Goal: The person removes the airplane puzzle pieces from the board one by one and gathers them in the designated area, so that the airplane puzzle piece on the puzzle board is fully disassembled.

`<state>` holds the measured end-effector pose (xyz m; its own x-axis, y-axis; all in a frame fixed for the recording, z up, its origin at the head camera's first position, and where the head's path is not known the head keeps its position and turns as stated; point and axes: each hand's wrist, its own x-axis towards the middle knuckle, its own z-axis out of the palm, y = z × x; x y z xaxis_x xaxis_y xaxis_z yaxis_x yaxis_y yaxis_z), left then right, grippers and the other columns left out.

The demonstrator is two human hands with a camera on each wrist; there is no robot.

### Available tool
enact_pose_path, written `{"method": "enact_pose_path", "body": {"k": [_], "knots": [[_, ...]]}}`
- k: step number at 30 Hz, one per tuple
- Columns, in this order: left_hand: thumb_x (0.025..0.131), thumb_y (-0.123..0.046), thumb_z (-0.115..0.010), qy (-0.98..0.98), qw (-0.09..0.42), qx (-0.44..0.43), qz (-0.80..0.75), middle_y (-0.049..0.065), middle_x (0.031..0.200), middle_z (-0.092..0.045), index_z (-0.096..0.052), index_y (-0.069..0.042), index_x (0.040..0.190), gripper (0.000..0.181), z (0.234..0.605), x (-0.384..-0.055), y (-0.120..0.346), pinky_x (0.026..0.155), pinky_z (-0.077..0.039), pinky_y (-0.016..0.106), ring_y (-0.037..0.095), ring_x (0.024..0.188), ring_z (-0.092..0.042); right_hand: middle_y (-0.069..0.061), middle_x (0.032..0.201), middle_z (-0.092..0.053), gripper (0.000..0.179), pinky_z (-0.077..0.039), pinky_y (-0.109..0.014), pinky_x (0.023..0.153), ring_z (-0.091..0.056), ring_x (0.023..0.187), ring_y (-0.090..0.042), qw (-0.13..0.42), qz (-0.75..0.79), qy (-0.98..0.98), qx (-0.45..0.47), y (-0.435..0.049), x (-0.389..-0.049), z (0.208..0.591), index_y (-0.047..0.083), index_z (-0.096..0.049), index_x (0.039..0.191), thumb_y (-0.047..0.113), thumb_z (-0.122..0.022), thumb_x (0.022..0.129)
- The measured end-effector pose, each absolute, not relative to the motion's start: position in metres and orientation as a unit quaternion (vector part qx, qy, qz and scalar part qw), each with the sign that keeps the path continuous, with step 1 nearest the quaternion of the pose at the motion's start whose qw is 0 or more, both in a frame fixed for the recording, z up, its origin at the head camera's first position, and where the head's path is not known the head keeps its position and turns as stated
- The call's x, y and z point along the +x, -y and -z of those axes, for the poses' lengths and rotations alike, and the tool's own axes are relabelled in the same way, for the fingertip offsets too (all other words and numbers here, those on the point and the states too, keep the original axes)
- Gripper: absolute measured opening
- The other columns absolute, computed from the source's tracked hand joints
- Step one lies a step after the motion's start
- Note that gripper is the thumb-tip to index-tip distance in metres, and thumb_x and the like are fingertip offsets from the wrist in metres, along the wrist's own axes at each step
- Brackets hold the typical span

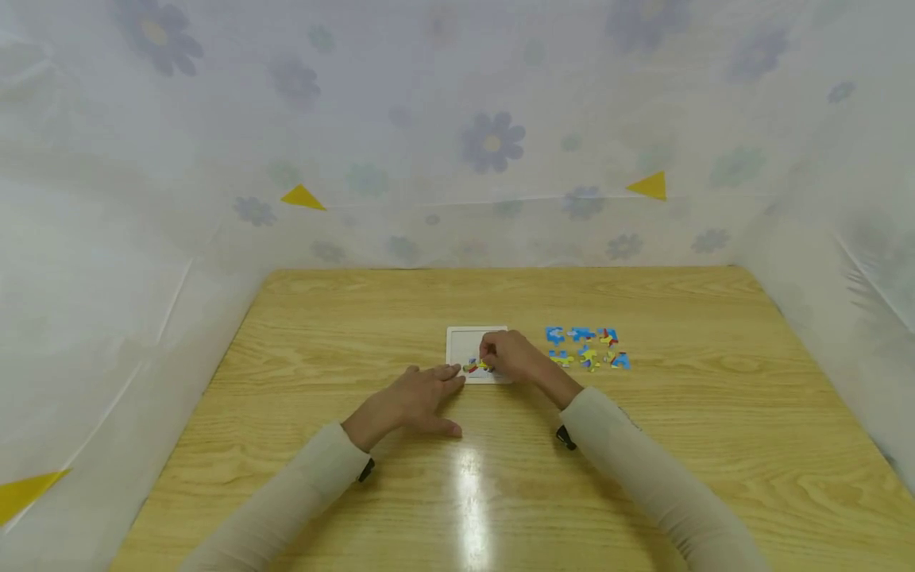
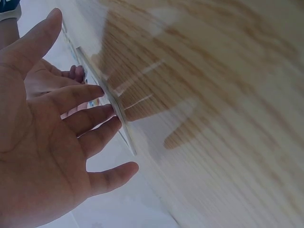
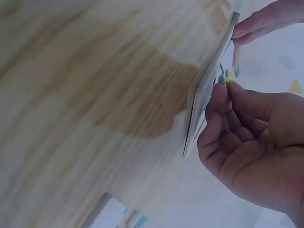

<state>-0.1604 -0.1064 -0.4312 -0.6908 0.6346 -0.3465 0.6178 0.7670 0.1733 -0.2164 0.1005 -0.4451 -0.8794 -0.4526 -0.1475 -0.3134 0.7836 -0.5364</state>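
Note:
A white-rimmed puzzle tray (image 1: 477, 328) lies flat on the table, with a colourful puzzle piece (image 1: 470, 366) near its front left corner. My left hand (image 1: 420, 400) is spread out, its straight fingertips touching the tray's left front edge. Over the right part of the tray, my right hand (image 1: 513, 355) pinches a small yellowish puzzle piece (image 3: 231, 76) between thumb and index finger. The right wrist view shows that piece close against the tray's surface. My fingers cover most of it, so its shape cannot be seen.
Right of the tray lie several loose puzzle pieces (image 1: 588, 356) in two rough rows, blue, yellow and red. The wooden table (image 1: 322, 326) is bordered by pale flowered sheeting (image 1: 407, 159) at the back and sides. Yellow triangles (image 1: 650, 187) mark the sheeting.

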Motion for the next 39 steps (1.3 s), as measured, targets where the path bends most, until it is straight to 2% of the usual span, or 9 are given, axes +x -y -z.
{"method": "enact_pose_path", "body": {"k": [5,14,25,39], "knots": [[0.082,-0.062,-0.061,-0.919,0.198,0.34,-0.02,0.004,0.157,-0.025,-0.035,-0.014,0.148,0.085,0.431,-0.161,0.106,0.109,-0.031,0.053,0.019,0.145,-0.026,-0.001,0.076,-0.06,0.01,-0.041,-0.022,0.06,-0.051,0.066,-0.012,0.163,0.284,-0.926,-0.19,-0.102,-0.217,0.442,0.01,-0.061,0.085,0.01,-0.058,0.093],[0.082,-0.061,-0.061,-0.919,0.198,0.339,-0.022,0.004,0.157,-0.026,-0.036,-0.014,0.147,0.085,0.429,-0.16,0.106,0.108,-0.031,0.053,0.019,0.144,-0.027,-0.005,0.086,-0.063,0.011,-0.046,-0.025,0.063,-0.056,0.071,-0.013,0.197,0.304,-0.911,-0.198,-0.113,-0.216,0.432,0.008,-0.061,0.089,0.012,-0.054,0.096],[0.082,-0.059,-0.063,-0.919,0.198,0.339,-0.032,0.006,0.157,-0.027,-0.037,-0.012,0.147,0.084,0.429,-0.159,0.106,0.109,-0.03,0.056,0.021,0.144,-0.028,-0.006,0.086,-0.063,0.014,-0.041,-0.028,0.065,-0.05,0.07,-0.014,0.194,0.311,-0.905,-0.218,-0.142,-0.214,0.424,0.005,-0.062,0.088,0.008,-0.05,0.096],[0.081,-0.06,-0.063,-0.921,0.197,0.334,-0.027,0.005,0.156,-0.028,-0.037,-0.013,0.147,0.085,0.43,-0.158,0.106,0.11,-0.028,0.056,0.02,0.144,-0.028,-0.011,0.09,-0.064,0.012,-0.045,-0.028,0.065,-0.055,0.071,-0.015,0.208,0.318,-0.903,-0.199,-0.185,-0.208,0.418,0.002,-0.06,0.093,0.008,-0.051,0.097]]}}
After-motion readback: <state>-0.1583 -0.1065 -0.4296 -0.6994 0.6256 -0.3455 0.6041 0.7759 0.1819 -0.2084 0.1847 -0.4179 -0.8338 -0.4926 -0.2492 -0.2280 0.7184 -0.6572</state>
